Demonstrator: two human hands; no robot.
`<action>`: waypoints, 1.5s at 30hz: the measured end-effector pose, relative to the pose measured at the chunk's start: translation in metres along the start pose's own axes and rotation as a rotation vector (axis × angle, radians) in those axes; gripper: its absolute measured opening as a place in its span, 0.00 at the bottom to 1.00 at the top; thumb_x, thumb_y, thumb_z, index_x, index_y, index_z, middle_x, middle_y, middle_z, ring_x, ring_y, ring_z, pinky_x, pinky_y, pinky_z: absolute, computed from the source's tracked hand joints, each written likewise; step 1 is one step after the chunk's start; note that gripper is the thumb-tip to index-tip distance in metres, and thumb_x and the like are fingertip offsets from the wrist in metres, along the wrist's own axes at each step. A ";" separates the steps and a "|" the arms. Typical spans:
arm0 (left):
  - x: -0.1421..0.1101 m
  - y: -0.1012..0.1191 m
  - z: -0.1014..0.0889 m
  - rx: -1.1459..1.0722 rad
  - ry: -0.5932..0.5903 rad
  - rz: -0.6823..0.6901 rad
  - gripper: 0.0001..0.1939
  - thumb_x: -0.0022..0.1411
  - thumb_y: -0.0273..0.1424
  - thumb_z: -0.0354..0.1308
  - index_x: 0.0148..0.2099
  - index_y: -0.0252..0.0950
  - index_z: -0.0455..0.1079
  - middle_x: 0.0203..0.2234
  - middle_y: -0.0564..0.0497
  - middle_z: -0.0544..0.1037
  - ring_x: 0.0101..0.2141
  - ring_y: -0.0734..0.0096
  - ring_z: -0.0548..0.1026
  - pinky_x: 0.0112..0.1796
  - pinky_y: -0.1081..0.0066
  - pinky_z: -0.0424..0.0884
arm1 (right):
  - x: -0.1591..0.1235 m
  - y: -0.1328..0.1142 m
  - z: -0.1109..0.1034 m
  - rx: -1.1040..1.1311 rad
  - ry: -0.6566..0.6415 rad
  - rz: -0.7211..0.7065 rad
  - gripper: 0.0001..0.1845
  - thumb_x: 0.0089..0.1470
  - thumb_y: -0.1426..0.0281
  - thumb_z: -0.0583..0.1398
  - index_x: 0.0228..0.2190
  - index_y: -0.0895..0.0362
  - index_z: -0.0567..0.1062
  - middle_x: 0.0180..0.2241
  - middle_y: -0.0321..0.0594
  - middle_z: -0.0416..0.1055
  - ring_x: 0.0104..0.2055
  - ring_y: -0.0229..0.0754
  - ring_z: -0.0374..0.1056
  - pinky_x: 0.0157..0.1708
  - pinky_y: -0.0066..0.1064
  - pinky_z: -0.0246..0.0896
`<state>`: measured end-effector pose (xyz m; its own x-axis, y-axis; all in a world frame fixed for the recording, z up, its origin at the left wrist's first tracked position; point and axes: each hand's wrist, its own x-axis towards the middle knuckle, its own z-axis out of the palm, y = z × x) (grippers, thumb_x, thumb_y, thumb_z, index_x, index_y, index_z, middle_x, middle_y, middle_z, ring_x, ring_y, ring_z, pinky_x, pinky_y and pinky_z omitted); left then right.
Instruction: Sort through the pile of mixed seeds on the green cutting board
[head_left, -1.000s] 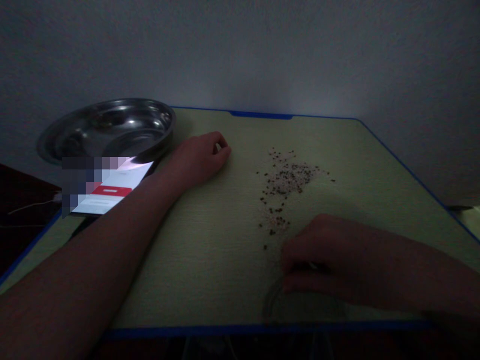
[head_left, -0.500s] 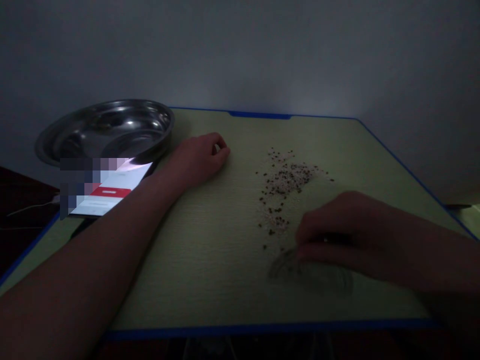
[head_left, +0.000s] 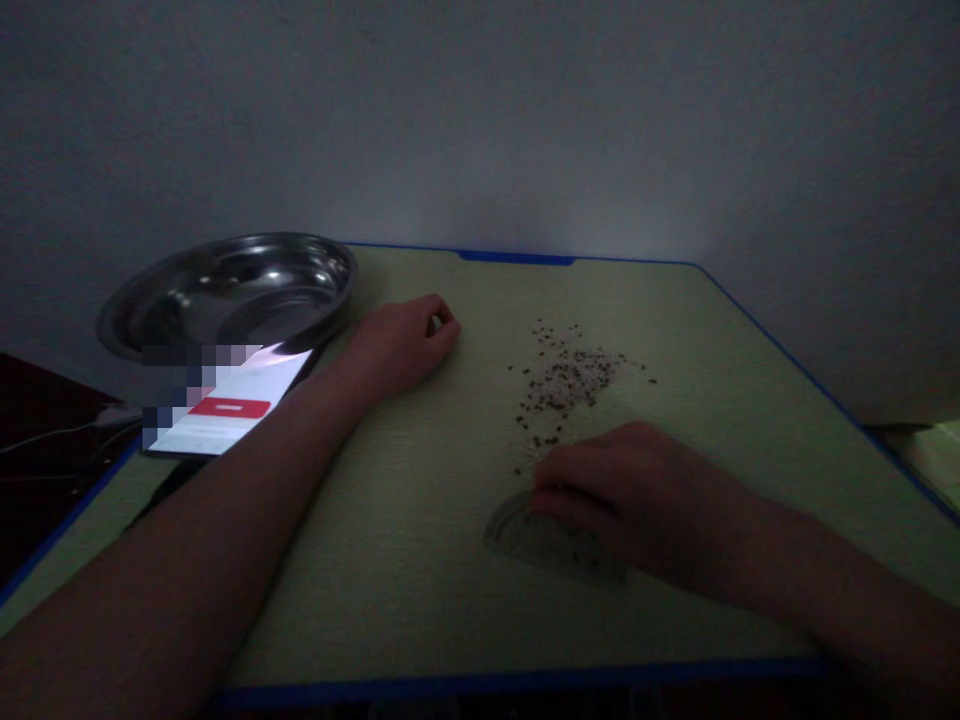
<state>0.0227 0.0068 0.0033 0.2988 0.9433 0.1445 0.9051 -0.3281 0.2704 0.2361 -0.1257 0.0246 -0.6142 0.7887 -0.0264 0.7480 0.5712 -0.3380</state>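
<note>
A scatter of small dark and pale grains [head_left: 566, 375] lies on a pale green table [head_left: 420, 560] with a blue edge. My right hand [head_left: 622, 495] rests fingers-down on a clear half-round protractor [head_left: 540, 540] just below the grains, pressing it flat to the table. Some grains show on or under the clear plastic. My left hand [head_left: 405, 340] lies on the table to the left of the grains, fingers loosely curled in with nothing visible in them. The light is dim.
A shallow steel bowl [head_left: 232, 290] sits at the table's back left corner. A lit phone [head_left: 229, 410] lies in front of it at the left edge, beside my left forearm. A grey wall stands behind the table. Cables trail at far left.
My right hand has slid the protractor left and up the table, to the near end of the grains. The view has tipped a little. My left hand stays put.
</note>
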 end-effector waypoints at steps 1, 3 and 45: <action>0.000 0.000 0.000 0.002 -0.006 -0.003 0.19 0.62 0.42 0.48 0.46 0.39 0.72 0.36 0.47 0.79 0.32 0.64 0.74 0.33 0.67 0.66 | 0.000 0.008 -0.003 -0.020 0.038 0.033 0.13 0.60 0.67 0.56 0.27 0.56 0.76 0.22 0.35 0.74 0.23 0.36 0.67 0.23 0.28 0.51; 0.000 0.000 -0.001 0.009 -0.011 -0.003 0.19 0.62 0.42 0.47 0.46 0.39 0.72 0.35 0.47 0.79 0.32 0.64 0.74 0.33 0.68 0.65 | -0.001 0.026 -0.010 -0.077 0.146 0.096 0.13 0.60 0.66 0.56 0.28 0.55 0.76 0.23 0.36 0.74 0.24 0.37 0.68 0.25 0.29 0.52; 0.001 -0.005 0.001 0.003 -0.019 0.038 0.19 0.62 0.44 0.46 0.44 0.39 0.71 0.33 0.47 0.79 0.29 0.66 0.73 0.29 0.68 0.63 | 0.007 0.039 -0.018 0.143 0.260 0.032 0.13 0.61 0.64 0.56 0.28 0.58 0.74 0.22 0.32 0.69 0.22 0.32 0.61 0.25 0.26 0.51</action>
<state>0.0187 0.0089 0.0015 0.3388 0.9309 0.1362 0.8939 -0.3637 0.2622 0.2653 -0.0933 0.0284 -0.4917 0.8483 0.1966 0.7118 0.5216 -0.4703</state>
